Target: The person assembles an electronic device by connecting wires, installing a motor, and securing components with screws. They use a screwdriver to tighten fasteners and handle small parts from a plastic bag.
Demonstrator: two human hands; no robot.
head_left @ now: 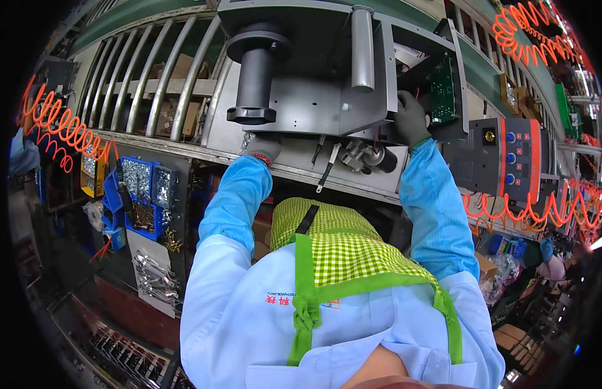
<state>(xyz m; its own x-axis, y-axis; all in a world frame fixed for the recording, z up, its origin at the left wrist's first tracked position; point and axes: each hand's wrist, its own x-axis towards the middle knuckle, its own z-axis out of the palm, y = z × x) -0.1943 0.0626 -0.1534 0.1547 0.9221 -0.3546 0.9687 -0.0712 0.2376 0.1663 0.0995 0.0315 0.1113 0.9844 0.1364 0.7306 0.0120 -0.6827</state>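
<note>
The circuit board stands just right of my right hand, well apart from my left hand. I can't tell either grip.

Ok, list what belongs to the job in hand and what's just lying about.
Likely in the job:
grey metal case, right hand at its edge
circuit board
black spool

Apparently lying or hanging about:
orange coiled hose
blue bin
loose metal parts

Grey-gloved left hand: fingers hidden by dark grey sheet-metal housing; grip indeterminable. Grey-gloved right hand: fingers partly obscured at same housing; contact unclear. Small silver metal fasteners, blue plastic bin: too small to identify. Pale blue cloth shirt: cut off by lower edge.
</note>
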